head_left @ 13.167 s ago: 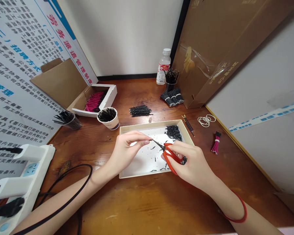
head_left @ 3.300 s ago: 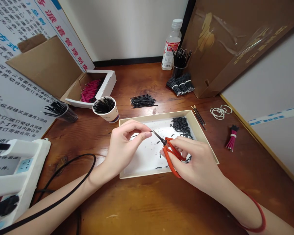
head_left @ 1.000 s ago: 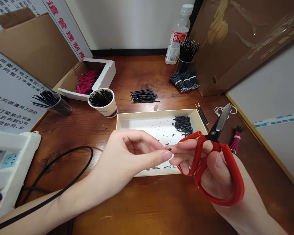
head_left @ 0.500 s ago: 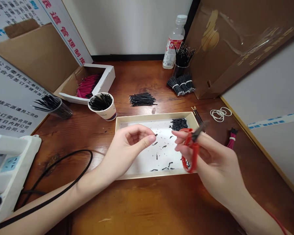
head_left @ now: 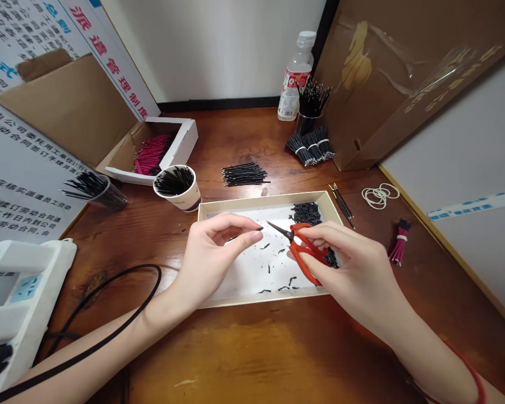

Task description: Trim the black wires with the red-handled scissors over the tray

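Note:
My left hand is closed in a pinch over the left half of a shallow cream box. From its fingertips pokes the dark tip of a short black wire; most of it is hidden by the fingers. My right hand grips red-handled scissors, fingers in the loops. The blades look together and point left, just short of the wire tip. Small black offcuts lie scattered on the box's white floor, and a heap of black pieces fills its far right corner.
Loose black wires lie behind the box. A paper cup of black wires, a white box with pink wires and a plastic bottle stand further back. At right are rubber bands and a pink bundle. A black cable crosses my left forearm.
The scissors have swung from pointing up and right to pointing left toward my left fingertips. My left hand has shifted slightly left, still pinching.

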The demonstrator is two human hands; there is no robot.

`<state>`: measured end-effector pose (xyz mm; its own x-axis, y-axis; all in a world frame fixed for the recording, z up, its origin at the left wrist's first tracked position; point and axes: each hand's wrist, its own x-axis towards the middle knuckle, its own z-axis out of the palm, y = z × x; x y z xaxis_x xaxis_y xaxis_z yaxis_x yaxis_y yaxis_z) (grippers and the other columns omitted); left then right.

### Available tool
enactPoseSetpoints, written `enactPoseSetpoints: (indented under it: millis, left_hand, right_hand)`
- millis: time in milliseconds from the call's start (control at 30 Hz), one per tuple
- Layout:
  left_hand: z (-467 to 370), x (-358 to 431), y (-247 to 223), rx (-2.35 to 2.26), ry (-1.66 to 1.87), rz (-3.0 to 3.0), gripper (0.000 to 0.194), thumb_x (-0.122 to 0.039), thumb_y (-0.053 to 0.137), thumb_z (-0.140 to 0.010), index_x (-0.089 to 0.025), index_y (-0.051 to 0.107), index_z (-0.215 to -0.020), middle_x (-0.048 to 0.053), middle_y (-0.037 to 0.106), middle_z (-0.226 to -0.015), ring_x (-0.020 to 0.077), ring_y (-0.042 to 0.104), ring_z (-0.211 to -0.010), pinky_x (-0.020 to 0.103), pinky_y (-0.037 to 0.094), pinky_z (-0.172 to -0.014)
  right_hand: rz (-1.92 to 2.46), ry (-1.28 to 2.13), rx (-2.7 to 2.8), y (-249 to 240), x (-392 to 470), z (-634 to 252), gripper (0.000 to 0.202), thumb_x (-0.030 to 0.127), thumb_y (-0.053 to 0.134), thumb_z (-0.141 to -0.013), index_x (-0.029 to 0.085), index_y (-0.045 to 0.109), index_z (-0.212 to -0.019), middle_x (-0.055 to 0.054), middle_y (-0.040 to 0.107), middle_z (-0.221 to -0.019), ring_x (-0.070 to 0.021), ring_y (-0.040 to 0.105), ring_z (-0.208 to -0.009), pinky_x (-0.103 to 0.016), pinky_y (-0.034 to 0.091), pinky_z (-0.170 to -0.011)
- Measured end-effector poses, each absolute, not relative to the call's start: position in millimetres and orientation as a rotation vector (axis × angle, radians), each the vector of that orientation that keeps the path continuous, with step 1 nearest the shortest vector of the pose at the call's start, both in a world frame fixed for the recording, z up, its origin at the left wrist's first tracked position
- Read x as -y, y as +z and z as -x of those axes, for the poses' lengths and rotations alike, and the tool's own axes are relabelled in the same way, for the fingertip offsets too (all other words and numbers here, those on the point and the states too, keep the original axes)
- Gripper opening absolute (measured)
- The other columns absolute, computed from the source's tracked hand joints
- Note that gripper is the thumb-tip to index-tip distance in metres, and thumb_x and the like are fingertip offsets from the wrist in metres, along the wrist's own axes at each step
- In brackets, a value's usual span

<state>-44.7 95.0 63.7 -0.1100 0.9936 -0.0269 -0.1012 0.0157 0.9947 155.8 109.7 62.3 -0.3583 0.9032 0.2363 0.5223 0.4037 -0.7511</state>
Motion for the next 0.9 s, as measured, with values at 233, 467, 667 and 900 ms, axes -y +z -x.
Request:
enactPoseSetpoints:
  millis: [233,467,667,900]
  left_hand:
    - [45.5,-95.9,60.9,-1.242,1.343,-1.132,0.015,-0.006,0.077,-0.072,-0.021,0.078,-0.071,-0.005,0.074,-0.073,0.0042,0.066,-0.070,0.008,0.051,-0.066]
    - [45.6,-97.0,59.0,-1.229,1.341,-1.089,0.016,-0.006,0.077,-0.071,-0.022,0.078,-0.071,-0.005,0.075,-0.074,0.0048,0.067,-0.070,0.008,0.052,-0.065]
    - [46.2,-97.4,58.3,-1.216,1.335,-1.047,0.016,-0.007,0.078,-0.071,-0.023,0.078,-0.071,-0.006,0.075,-0.073,0.0041,0.067,-0.070,0.008,0.053,-0.067]
    - [45.8,-98.0,58.5,-1.203,1.327,-1.040,0.018,-0.006,0.078,-0.071,-0.023,0.078,-0.070,-0.006,0.074,-0.073,0.0043,0.067,-0.069,0.008,0.052,-0.066]
  right_hand:
    - [1.060,0.447,2.066,62.6,-106.0,-152.8,0.017,0.009,0.065,-0.079,0.020,0.061,-0.092,-0.001,0.063,-0.078,-0.0122,0.057,-0.065,-0.025,0.047,-0.058]
    - [1.015,0.382,2.058,55.8,-105.8,-151.5,0.017,0.007,0.066,-0.080,0.019,0.065,-0.093,-0.002,0.070,-0.079,-0.0110,0.061,-0.062,-0.023,0.049,-0.055]
    - [1.063,0.458,2.055,59.6,-104.0,-149.9,0.010,0.009,0.066,-0.078,0.017,0.065,-0.084,0.001,0.063,-0.067,-0.0084,0.049,-0.054,-0.023,0.043,-0.049]
    - [1.031,0.449,2.037,58.9,-102.6,-148.9,0.012,0.007,0.066,-0.077,0.016,0.065,-0.085,-0.001,0.067,-0.071,-0.0083,0.047,-0.052,-0.023,0.043,-0.048]
